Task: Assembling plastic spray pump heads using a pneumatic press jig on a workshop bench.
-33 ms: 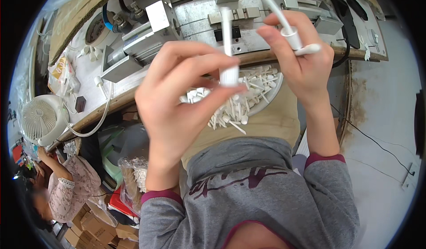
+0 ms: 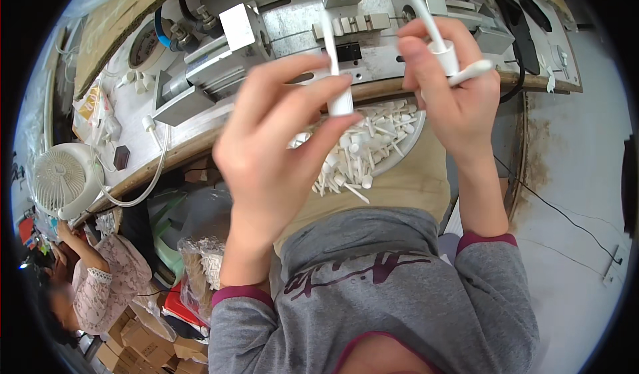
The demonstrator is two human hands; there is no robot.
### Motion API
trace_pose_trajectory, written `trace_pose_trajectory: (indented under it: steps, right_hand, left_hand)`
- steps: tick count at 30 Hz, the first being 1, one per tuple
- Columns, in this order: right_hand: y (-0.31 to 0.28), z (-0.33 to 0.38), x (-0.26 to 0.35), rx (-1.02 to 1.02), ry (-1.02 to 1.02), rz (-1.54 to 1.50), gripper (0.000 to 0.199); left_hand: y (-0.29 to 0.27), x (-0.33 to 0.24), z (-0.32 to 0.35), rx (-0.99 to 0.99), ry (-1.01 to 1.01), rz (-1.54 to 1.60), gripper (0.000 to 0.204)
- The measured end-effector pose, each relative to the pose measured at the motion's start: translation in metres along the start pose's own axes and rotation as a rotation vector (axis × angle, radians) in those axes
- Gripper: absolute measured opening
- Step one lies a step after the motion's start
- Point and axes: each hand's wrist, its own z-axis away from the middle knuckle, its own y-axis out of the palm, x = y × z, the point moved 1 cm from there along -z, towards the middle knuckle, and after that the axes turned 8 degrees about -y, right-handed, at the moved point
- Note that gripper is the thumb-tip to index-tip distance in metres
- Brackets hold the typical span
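My left hand is raised in front of me and pinches a small white plastic piece, a short cap with a thin stem pointing up. My right hand is beside it at the upper right. It grips a similar white capped piece with a long stem, and a second white piece sticks out sideways between its fingers. Below both hands a round metal bowl rests on my lap, with a pile of several loose white plastic pieces in it.
A metal machine with blocks and hoses stands on the wooden-edged bench ahead. A small white fan sits at the left. Below it another person in a pink top works. A clear bag of white parts lies by my left knee.
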Motion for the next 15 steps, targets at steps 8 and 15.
trace_pose_trajectory:
  steps: [8, 15]
  right_hand:
    - [-0.009, 0.010, 0.021, 0.099, 0.429, -0.480, 0.034]
    - [-0.013, 0.015, 0.020, 0.067, 0.402, -0.407, 0.035]
  left_hand:
    - [0.026, 0.010, -0.022, -0.069, 0.191, -0.412, 0.027]
    - [0.024, 0.005, -0.021, -0.020, 0.148, -0.460, 0.032]
